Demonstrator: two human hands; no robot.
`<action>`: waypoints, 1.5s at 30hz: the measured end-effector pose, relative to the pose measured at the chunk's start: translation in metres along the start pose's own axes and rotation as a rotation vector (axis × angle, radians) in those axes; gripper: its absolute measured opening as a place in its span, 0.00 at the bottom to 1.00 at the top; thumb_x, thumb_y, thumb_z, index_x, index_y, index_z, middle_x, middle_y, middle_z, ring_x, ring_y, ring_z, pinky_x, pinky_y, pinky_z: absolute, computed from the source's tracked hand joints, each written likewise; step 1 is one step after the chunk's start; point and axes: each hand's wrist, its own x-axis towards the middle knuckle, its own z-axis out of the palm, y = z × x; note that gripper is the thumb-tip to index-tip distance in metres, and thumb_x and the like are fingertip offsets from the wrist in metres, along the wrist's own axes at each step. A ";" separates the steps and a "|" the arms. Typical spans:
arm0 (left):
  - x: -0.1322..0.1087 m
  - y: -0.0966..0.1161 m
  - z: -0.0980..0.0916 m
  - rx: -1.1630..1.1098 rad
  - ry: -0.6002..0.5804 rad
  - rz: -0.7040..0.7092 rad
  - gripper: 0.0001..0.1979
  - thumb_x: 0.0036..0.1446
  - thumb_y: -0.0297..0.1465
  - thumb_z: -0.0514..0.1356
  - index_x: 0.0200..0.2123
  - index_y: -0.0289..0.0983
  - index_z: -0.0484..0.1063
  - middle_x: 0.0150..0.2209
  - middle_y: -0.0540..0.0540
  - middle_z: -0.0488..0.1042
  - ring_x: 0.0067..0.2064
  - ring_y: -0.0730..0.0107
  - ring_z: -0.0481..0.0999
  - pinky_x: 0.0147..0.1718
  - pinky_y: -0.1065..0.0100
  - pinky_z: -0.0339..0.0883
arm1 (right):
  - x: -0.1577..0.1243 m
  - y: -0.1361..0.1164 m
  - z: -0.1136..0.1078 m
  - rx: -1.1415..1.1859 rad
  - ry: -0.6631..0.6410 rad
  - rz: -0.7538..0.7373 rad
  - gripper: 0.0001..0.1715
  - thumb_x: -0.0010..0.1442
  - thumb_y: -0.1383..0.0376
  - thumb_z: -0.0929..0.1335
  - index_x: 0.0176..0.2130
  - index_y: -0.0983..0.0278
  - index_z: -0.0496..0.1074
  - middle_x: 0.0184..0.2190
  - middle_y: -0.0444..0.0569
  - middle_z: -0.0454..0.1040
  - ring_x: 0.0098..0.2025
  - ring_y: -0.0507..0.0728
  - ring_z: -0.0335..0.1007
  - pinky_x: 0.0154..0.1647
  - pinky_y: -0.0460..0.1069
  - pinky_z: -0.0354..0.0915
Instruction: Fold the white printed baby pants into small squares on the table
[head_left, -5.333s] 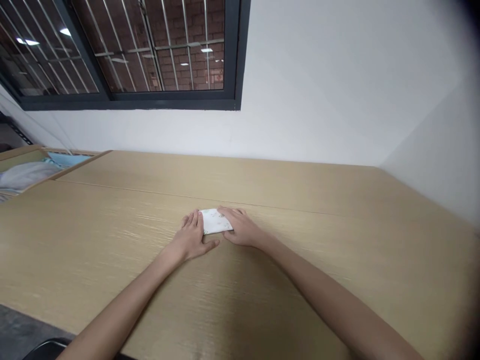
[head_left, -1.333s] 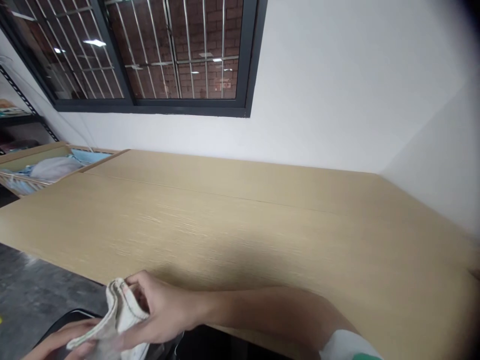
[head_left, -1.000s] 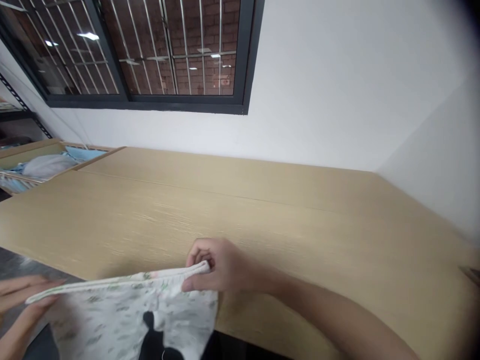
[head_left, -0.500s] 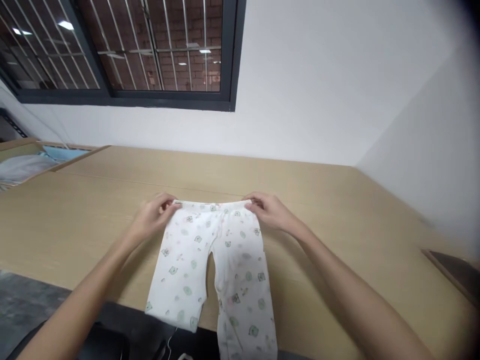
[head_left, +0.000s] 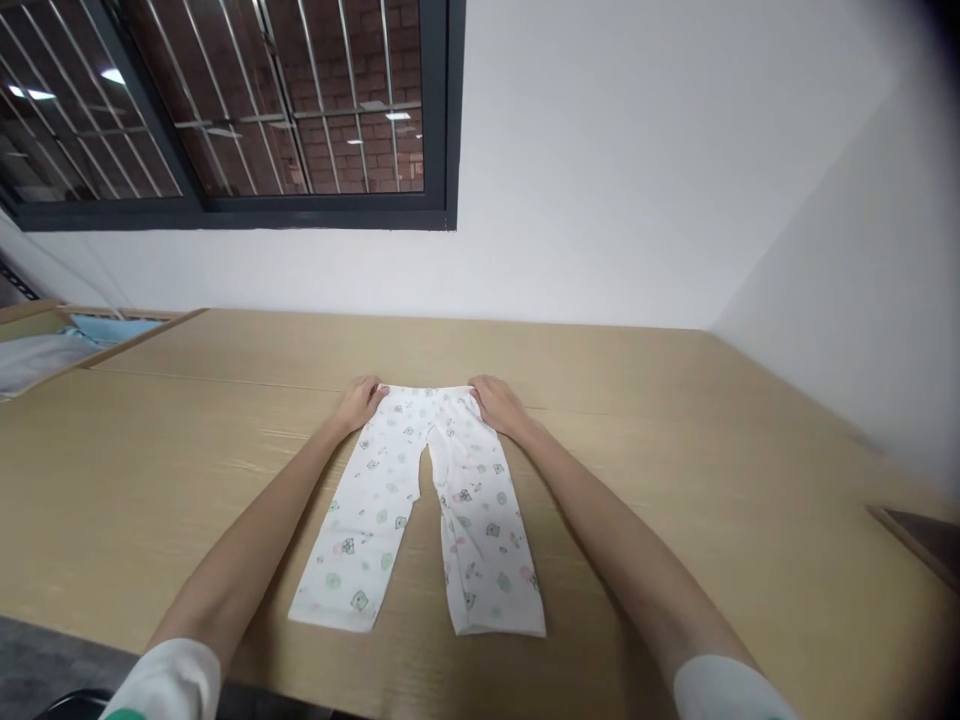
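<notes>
A small pair of white pants (head_left: pixel 397 480) with green and grey animal prints lies spread on the wooden tabletop (head_left: pixel 712 480). Its waistband points away from me, and the two legs fan out toward me with a gap between them. My left hand (head_left: pixel 361 402) grips the left corner of the waistband, fingers curled round the edge. At the opposite corner, my right hand (head_left: pixel 496 402) pinches the waistband the same way. Both arms stretch forward on either side of the pants.
A wooden compartment (head_left: pixel 142 345) with pale and blue cloth inside stands at the far left. White wall (head_left: pixel 585 180) and a dark-framed barred window (head_left: pixel 315 212) rise behind the table. A dark recess with a raised edge (head_left: pixel 911 540) is at the right.
Both hands have moved forward, carrying the pants away from me. The legs, which hung over the table's front edge, now lie flat on the tabletop.
</notes>
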 end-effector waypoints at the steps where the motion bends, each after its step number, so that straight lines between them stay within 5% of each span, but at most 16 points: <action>1: 0.005 -0.002 0.002 0.000 0.006 -0.001 0.18 0.67 0.43 0.47 0.36 0.38 0.69 0.34 0.46 0.71 0.39 0.67 0.69 0.46 0.66 0.65 | 0.003 0.003 0.002 0.001 -0.001 0.009 0.18 0.74 0.68 0.56 0.53 0.70 0.70 0.49 0.60 0.74 0.52 0.62 0.67 0.55 0.54 0.59; 14: 0.013 -0.003 0.012 -0.061 -0.026 -0.089 0.15 0.63 0.42 0.54 0.29 0.39 0.69 0.28 0.50 0.68 0.32 0.72 0.65 0.37 0.70 0.61 | 0.012 0.024 0.018 0.134 -0.054 0.077 0.18 0.76 0.64 0.55 0.52 0.65 0.70 0.48 0.56 0.76 0.50 0.58 0.71 0.49 0.50 0.61; 20: 0.008 -0.002 0.011 -0.090 -0.017 -0.155 0.12 0.62 0.38 0.55 0.45 0.39 0.70 0.27 0.53 0.68 0.31 0.74 0.68 0.34 0.72 0.60 | 0.009 0.022 0.021 0.218 -0.035 0.181 0.17 0.74 0.65 0.58 0.56 0.65 0.69 0.53 0.56 0.75 0.54 0.60 0.71 0.51 0.50 0.62; 25: 0.004 0.015 0.000 -0.086 0.069 -0.198 0.11 0.62 0.40 0.56 0.40 0.39 0.70 0.22 0.56 0.62 0.27 0.76 0.62 0.32 0.72 0.56 | 0.009 0.020 0.019 0.212 -0.015 0.187 0.17 0.73 0.66 0.59 0.55 0.66 0.70 0.52 0.58 0.76 0.54 0.60 0.71 0.52 0.51 0.62; 29: 0.008 0.055 -0.017 -0.095 0.025 -0.159 0.11 0.63 0.39 0.54 0.34 0.38 0.69 0.23 0.55 0.65 0.27 0.76 0.62 0.32 0.72 0.56 | 0.011 0.019 0.018 0.216 -0.015 0.173 0.16 0.73 0.67 0.60 0.52 0.67 0.73 0.51 0.57 0.76 0.54 0.59 0.71 0.54 0.50 0.62; 32: -0.004 0.118 -0.031 -0.140 -0.157 -0.019 0.16 0.63 0.43 0.56 0.29 0.39 0.69 0.27 0.52 0.72 0.29 0.75 0.68 0.32 0.73 0.58 | 0.012 0.019 0.019 0.216 -0.017 0.168 0.16 0.72 0.68 0.60 0.50 0.67 0.74 0.50 0.57 0.76 0.53 0.59 0.71 0.54 0.50 0.62; 38: -0.093 0.260 -0.026 0.019 -0.691 0.469 0.21 0.63 0.52 0.54 0.32 0.42 0.74 0.28 0.46 0.78 0.27 0.66 0.76 0.26 0.67 0.61 | 0.013 0.018 0.020 0.214 -0.017 0.147 0.17 0.73 0.68 0.59 0.52 0.68 0.74 0.52 0.57 0.75 0.54 0.59 0.70 0.56 0.50 0.61; 41: -0.129 0.286 -0.007 0.169 -0.813 0.567 0.26 0.58 0.58 0.56 0.34 0.40 0.76 0.23 0.39 0.76 0.23 0.55 0.77 0.19 0.60 0.62 | 0.014 0.019 0.021 0.216 -0.020 0.137 0.17 0.73 0.69 0.59 0.52 0.68 0.74 0.52 0.58 0.75 0.55 0.58 0.69 0.58 0.50 0.60; 45: -0.144 0.281 0.010 0.192 -0.788 0.514 0.22 0.56 0.55 0.61 0.31 0.41 0.78 0.22 0.36 0.76 0.24 0.50 0.79 0.20 0.55 0.67 | 0.015 0.020 0.023 0.221 -0.013 0.133 0.18 0.73 0.69 0.59 0.52 0.69 0.74 0.53 0.58 0.75 0.55 0.58 0.69 0.58 0.51 0.60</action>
